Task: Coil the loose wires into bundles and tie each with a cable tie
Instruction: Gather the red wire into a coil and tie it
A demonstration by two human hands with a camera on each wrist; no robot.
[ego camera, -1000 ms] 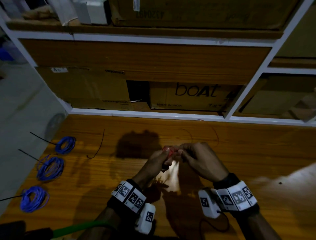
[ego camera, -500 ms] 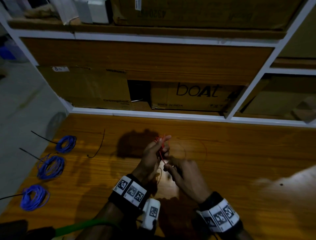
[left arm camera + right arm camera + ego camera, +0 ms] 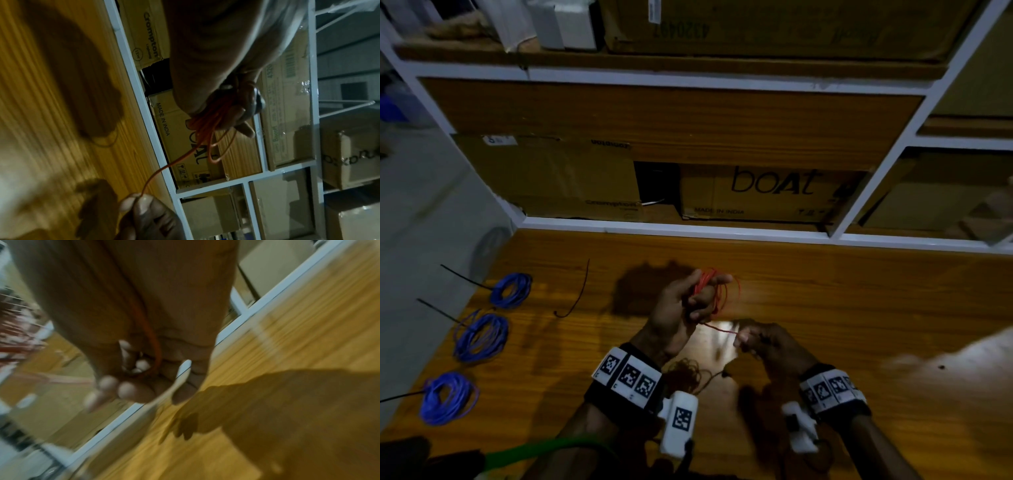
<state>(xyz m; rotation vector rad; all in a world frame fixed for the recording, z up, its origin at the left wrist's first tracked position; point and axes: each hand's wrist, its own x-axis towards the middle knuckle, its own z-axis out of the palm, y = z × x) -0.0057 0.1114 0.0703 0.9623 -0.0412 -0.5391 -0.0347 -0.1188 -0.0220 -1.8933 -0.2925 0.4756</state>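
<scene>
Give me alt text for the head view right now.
The left hand holds a small coil of red wire above a wooden table while the right hand pinches its loose end. Three tied blue coils lie at the table's left edge.

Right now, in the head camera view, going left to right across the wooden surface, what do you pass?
Three blue wire bundles → loose black cable tie → left hand holding the red wire coil → right hand pinching the wire's free end.

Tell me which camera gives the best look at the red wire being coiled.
The left wrist view: the red wire loops sharply in the left hand. The head view shows it small; the right wrist view is blurred, showing only a strand.
</scene>
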